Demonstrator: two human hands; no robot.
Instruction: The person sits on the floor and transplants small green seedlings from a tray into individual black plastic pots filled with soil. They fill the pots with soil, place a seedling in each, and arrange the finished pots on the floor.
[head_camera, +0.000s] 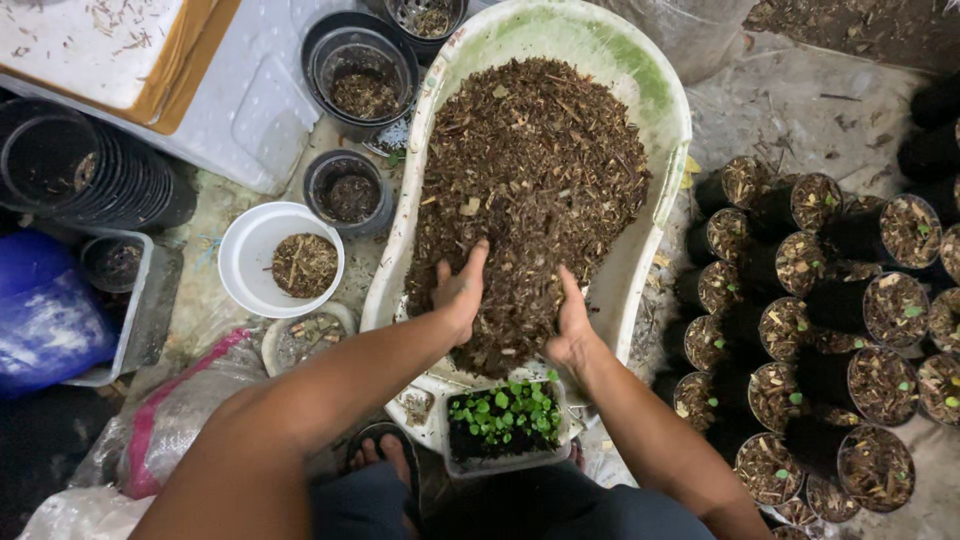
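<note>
Both hands (515, 305) cupped, fingers (472, 262) extended

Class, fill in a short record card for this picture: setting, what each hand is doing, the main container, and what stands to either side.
Setting: ground-level potting spot, seen from above
Left hand: open, pressed into the brown mulch
Right hand: open, scooping at the mulch's near edge
Main container: white oval tub heaped with mulch
In front of tub: small tray of green seedlings
Right side: cluster of filled black pots, some with tiny sprouts
Left side: white bowl with a little mulch; stack of empty black pots
</note>
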